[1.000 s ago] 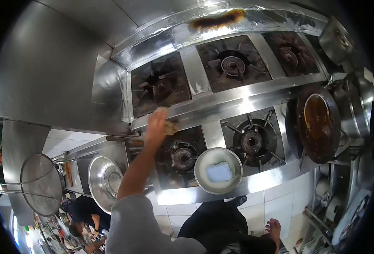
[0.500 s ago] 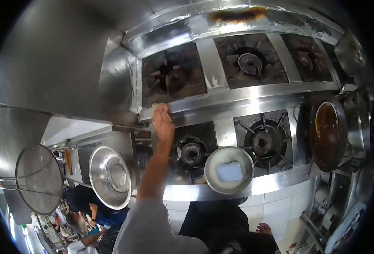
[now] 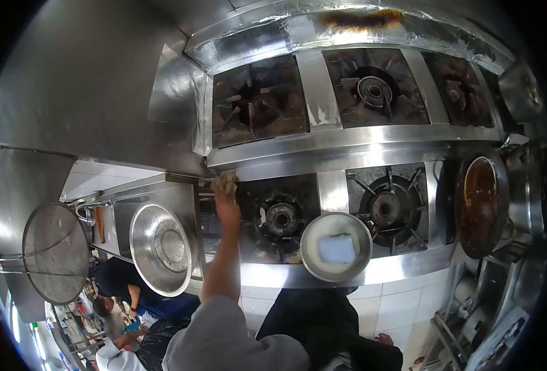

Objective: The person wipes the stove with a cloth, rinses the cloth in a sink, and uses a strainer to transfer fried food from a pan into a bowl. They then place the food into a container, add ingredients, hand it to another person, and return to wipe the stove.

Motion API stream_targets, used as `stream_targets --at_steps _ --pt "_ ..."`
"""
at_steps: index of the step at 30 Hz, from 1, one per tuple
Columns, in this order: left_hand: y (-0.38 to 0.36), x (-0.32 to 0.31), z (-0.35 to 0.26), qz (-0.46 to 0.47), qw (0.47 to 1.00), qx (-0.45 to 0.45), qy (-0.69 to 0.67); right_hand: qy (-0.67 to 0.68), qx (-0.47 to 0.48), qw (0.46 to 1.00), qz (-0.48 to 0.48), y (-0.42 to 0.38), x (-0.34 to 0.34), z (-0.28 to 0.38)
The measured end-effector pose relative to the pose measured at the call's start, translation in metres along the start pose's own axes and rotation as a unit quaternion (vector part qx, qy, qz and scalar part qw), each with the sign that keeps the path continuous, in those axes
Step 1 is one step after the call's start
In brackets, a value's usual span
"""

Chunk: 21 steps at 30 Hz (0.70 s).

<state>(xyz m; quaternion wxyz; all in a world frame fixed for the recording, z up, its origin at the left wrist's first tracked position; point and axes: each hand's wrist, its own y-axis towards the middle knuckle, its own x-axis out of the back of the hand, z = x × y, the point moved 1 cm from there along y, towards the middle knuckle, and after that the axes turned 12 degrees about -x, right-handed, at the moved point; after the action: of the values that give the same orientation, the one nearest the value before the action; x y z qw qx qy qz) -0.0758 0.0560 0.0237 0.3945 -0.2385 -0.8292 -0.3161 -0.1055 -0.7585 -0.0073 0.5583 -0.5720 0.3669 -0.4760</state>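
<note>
My left hand [image 3: 227,201] is closed on a crumpled tan cleaning cloth [image 3: 224,181]. It is at the left end of the stove, just below the raised steel ledge [image 3: 310,156] and beside the front left burner [image 3: 281,216]. Low at my right side only a small part of my right hand [image 3: 383,339] shows, its fingers too hidden to read. A metal bowl [image 3: 307,263] sits at the stove's front edge between two burners. Whitish liquid and a light blue sponge or pad [image 3: 337,249] are inside it.
Left of the stove is a large steel basin [image 3: 138,247], with a round mesh strainer [image 3: 57,253] farther left. A brown-stained wok [image 3: 482,204] stands at the right end. Behind the ledge are several rear burners [image 3: 374,91]. Co-workers [image 3: 122,284] stand at lower left.
My left hand has moved with the cloth off the raised ledge, down and slightly left, to its lower front side. The view has shifted a little.
</note>
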Motion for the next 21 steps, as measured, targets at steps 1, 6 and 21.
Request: stream_targets --at_steps 1,6,21 --pt "0.002 -0.01 0.016 0.0 1.0 -0.002 0.0 0.029 -0.032 0.999 -0.015 -0.007 -0.005 -0.003" --pt "0.055 -0.017 0.025 0.188 0.955 0.113 0.2 -0.007 -0.043 0.999 0.011 0.013 -0.023 0.001" --pt "0.017 -0.045 0.131 -0.036 0.95 0.266 -0.161 -0.089 0.014 0.996 -0.023 -0.008 -0.066 0.093"
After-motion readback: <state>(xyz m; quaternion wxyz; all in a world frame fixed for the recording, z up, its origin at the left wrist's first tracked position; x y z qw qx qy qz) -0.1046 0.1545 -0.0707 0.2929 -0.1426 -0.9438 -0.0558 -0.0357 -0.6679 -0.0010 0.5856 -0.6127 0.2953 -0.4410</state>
